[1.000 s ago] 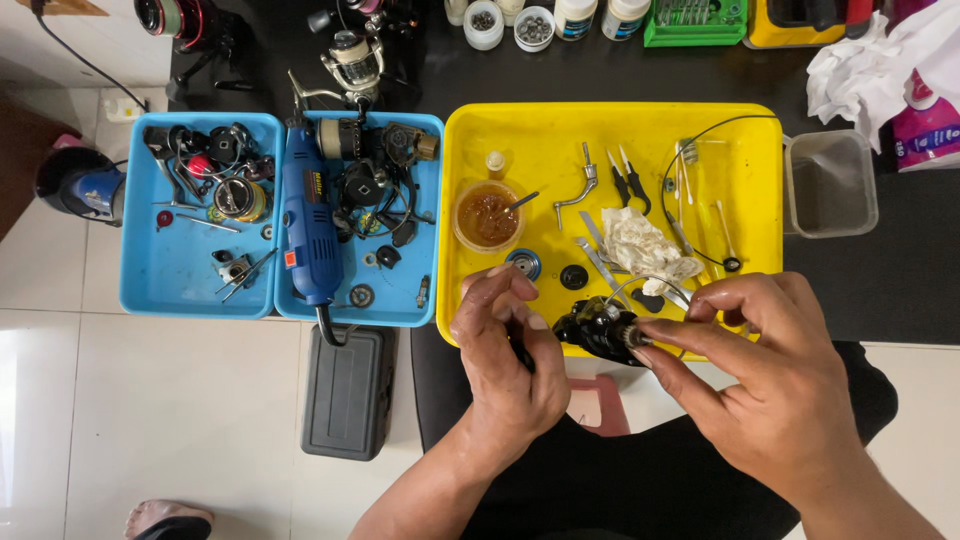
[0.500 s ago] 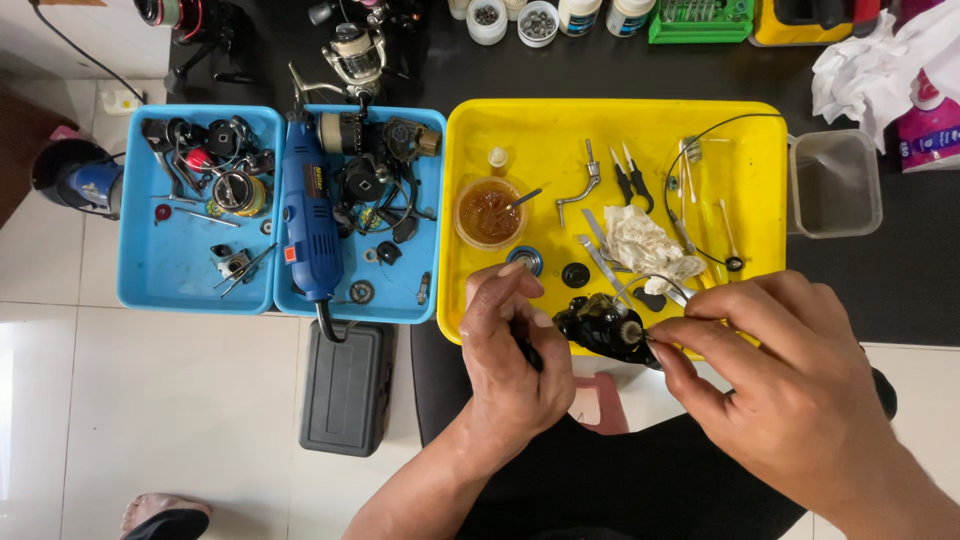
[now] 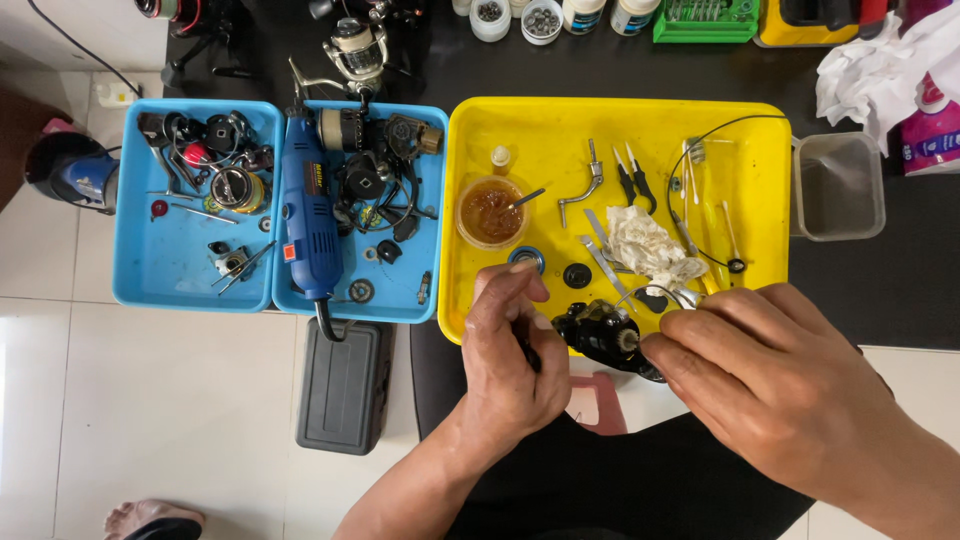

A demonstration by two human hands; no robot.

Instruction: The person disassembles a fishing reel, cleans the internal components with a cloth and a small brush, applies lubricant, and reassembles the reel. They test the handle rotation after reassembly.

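Observation:
A black fishing-reel body [image 3: 598, 332] hangs over the near edge of the yellow tray [image 3: 520, 125]. My left hand [image 3: 512, 350] grips its left side, with a thin dark tool tucked in the fist. My right hand [image 3: 765, 385] pinches the reel's right end, where a small toothed gear shows at the fingertips. On the tray just beyond lie a round tub of brown grease [image 3: 489, 211] with a stick in it, a crumpled white tissue [image 3: 645, 245], a metal crank handle [image 3: 582, 192], tweezers and cotton swabs.
Two blue trays [image 3: 190, 280] on the left hold reel parts and a blue rotary tool [image 3: 308, 222]. A clear plastic box [image 3: 838, 186] stands right of the yellow tray. A dark case [image 3: 345, 385] lies on the tiled floor. Jars and a spinning reel [image 3: 356, 45] sit at the far edge.
Both hands have stayed on the reel body with small finger shifts. My right fingers have closed in on the gear end. The view has tilted slightly.

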